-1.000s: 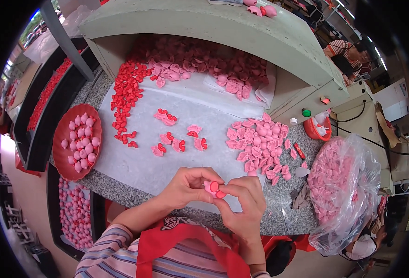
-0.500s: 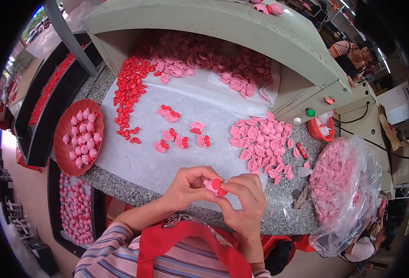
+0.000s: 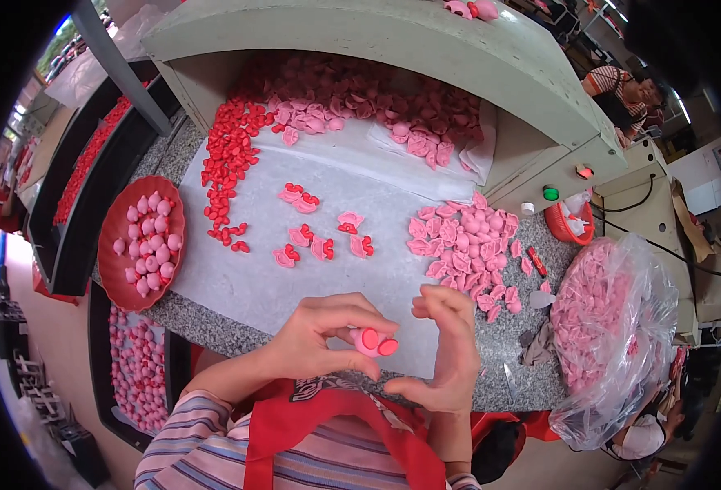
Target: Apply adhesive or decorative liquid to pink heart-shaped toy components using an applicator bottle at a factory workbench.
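Note:
My left hand pinches a small pink toy part between thumb and fingers. Two red oval discs show on the part's side facing right. Just right of it, my right hand is open, thumb and fingers spread apart and touching nothing. Both hands are above the near edge of a white sheet. Beyond them on the sheet lie several pink shell-like pieces with red bits on them. A heap of pink pieces is off to the right, and small red pieces trail along the left.
An orange-red bowl of pink parts stands at left, beside black trays. A pale metal hood arches over more pink pieces. At right are a small red basket and a plastic bag of pink pieces.
My right hand has let go of the pink toy part and drawn away to the right, its fingers spreading. The part stays in my left hand, slightly lower.

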Demonstrator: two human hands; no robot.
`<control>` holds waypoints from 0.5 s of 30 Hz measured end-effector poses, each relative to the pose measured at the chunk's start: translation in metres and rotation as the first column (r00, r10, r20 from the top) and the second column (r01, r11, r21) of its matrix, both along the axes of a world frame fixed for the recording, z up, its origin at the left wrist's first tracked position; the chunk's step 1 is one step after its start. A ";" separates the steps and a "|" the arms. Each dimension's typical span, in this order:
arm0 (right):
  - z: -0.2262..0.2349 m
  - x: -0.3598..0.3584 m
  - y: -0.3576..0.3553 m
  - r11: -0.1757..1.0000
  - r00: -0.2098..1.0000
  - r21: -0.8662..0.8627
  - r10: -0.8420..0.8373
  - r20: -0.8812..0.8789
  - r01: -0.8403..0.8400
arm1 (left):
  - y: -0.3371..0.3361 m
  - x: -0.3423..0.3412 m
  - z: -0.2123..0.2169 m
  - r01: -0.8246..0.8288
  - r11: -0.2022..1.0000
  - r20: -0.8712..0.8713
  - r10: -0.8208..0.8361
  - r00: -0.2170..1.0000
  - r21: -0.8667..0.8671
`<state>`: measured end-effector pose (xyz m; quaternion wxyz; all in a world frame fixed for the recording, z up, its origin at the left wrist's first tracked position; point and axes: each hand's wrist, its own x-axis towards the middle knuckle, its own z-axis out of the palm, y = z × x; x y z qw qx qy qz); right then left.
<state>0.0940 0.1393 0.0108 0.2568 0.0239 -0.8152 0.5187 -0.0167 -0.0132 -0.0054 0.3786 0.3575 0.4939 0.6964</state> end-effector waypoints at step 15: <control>-0.016 -0.011 -0.032 0.985 0.998 -0.160 0.058 -0.006 -0.059 | 0.007 0.025 -0.014 -0.187 0.968 -0.359 0.237 0.903 0.168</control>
